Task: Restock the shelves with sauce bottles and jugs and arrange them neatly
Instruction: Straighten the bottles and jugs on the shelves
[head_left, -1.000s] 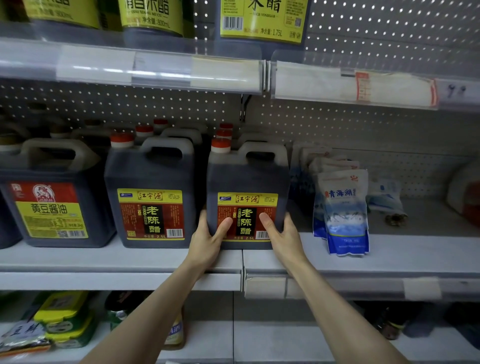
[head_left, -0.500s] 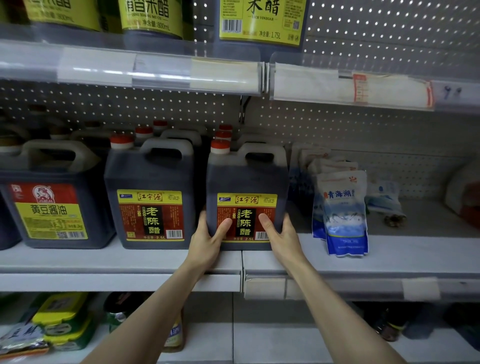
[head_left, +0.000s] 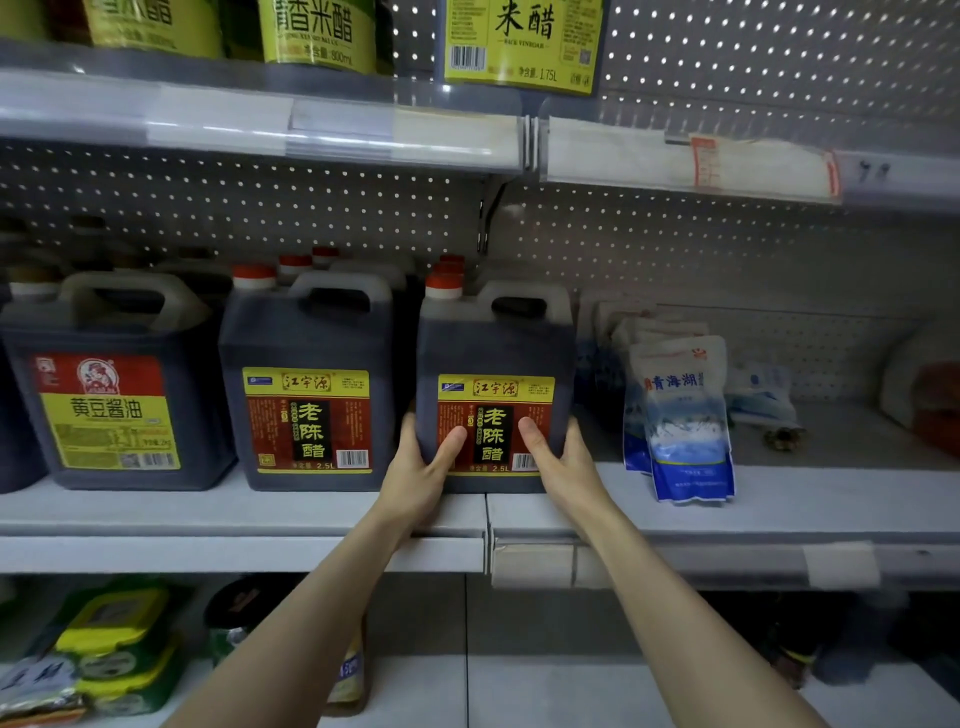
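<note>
L hand (head_left: 421, 467) grips the lower left corner of the dark square plastic vinegar jug w/ orange cap & red-yellow label (head_left: 493, 353), thumb laid across the label front, fingers curled round the side; R hand (head_left: 563, 467) does the same on the lower right corner, so the jug is clamped btwn both palms. Jug is upright, base on the front edge of the grey metal middle shelf (head_left: 208, 512), sitting right over the seam btwn two shelf boards. Under the forearms, on the lower shelf, yellow-green lidded tubs (head_left: 114, 634) are stacked at left. Just left of the held jug, close but apart, stands a matching dark vinegar jug (head_left: 306, 395), also front-facing; further left a bigger dark soy sauce jug w/ red & yellow label (head_left: 109, 395). To the right, blue-white plastic salt bags (head_left: 685, 421) stand in a row, front one near the shelf edge. More orange caps show behind both vinegar jugs, approx. two or three deep. At the back, a grey perforated panel (head_left: 675, 244). Overhead, the top shelf w/ clear price-tag strip (head_left: 337, 130) carries bottles w/ yellow-green labels (head_left: 317, 31) & a 1.75L rice vinegar jug (head_left: 522, 41).
</note>
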